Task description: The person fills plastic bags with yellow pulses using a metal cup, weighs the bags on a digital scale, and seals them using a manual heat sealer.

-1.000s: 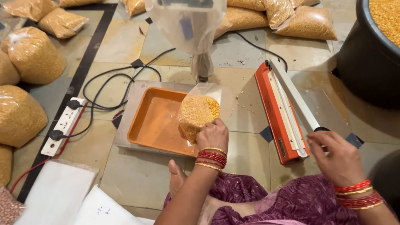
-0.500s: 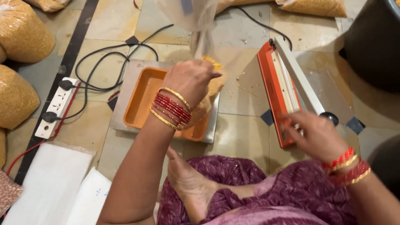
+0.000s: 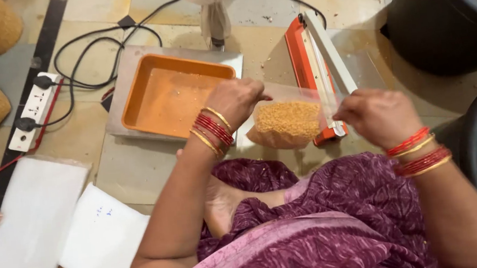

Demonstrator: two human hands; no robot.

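Tiled floor (image 3: 137, 167) below, with an orange tray (image 3: 173, 96) on a grey scale, a white power strip (image 3: 32, 110) to the left and black tubs (image 3: 443, 21) of yellow lentils to the right. Clear bag of lentils (image 3: 287, 123) held up between both hands, just beside the orange heat sealer (image 3: 314, 68). Left hand (image 3: 238, 100) pinched on the bag's top left edge, right hand (image 3: 377, 116) closed on its top right edge.

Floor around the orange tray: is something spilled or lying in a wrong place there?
A few small crumbs or grains lie scattered on the tiled floor between the orange tray and the orange sealer. Black cables lie in loose loops beside the tray. The clear bag of yellow grain, held by both hands, shows no leak.
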